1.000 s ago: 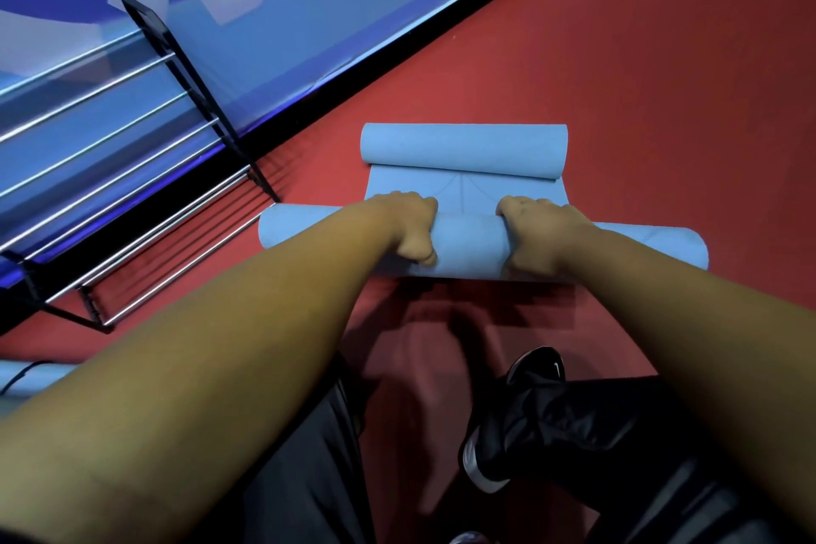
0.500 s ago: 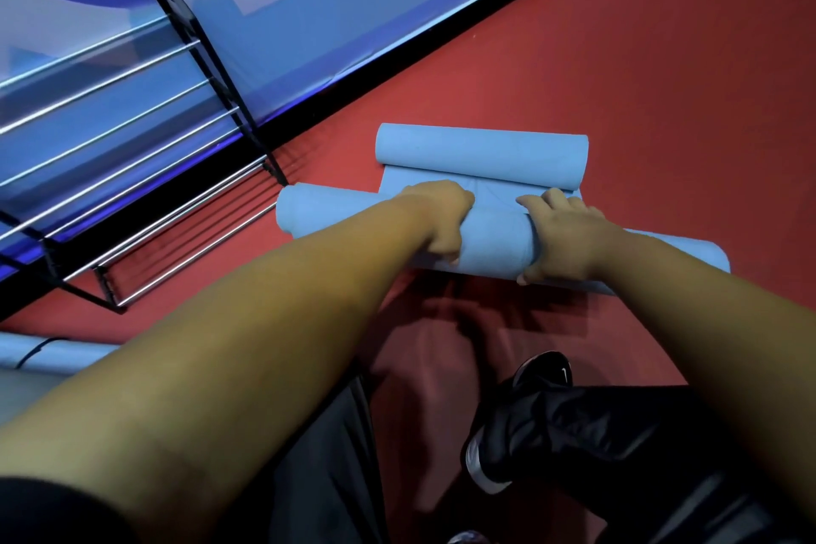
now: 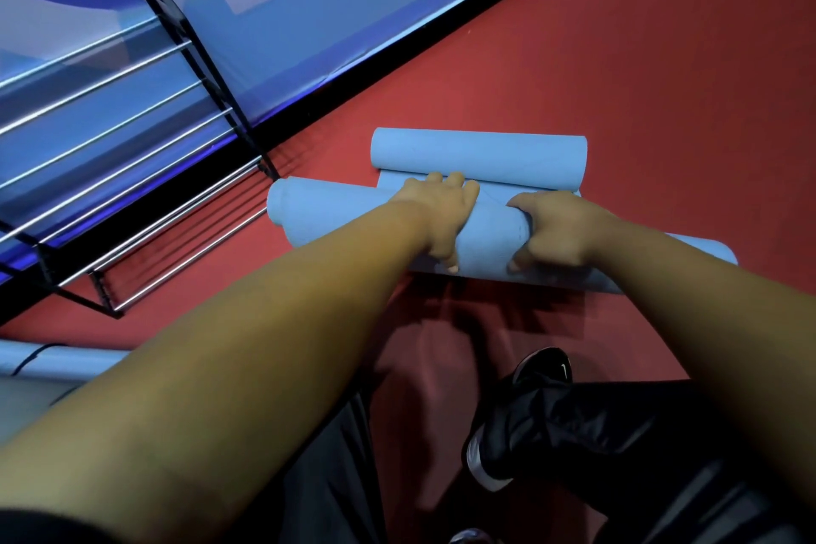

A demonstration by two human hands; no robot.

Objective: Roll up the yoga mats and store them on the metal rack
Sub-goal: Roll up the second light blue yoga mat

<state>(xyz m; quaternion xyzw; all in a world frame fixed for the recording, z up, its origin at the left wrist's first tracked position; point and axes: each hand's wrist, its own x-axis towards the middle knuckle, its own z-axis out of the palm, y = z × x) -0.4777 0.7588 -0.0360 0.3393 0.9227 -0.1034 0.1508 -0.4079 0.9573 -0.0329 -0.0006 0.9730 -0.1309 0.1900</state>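
A light blue yoga mat lies on the red floor, its near part wound into a thick roll (image 3: 335, 212). The far end curls up in a second, smaller roll (image 3: 479, 152), with only a narrow flat strip between the two. My left hand (image 3: 441, 208) grips the thick roll at its middle, fingers over the top and thumb on the near side. My right hand (image 3: 552, 230) grips the same roll just to the right, fingers curled round it. The metal rack (image 3: 132, 137) stands to the left against the blue wall, its chrome bars bare.
Another blue mat (image 3: 66, 360) lies at the lower left with a black cable across it. My black shoe (image 3: 521, 411) and dark trouser legs are close behind the roll. Open red floor stretches to the right and beyond.
The thick roll has moved forward toward the far curl, so the flat strip between them has shrunk. My left fingers have reached further over the top of the roll.
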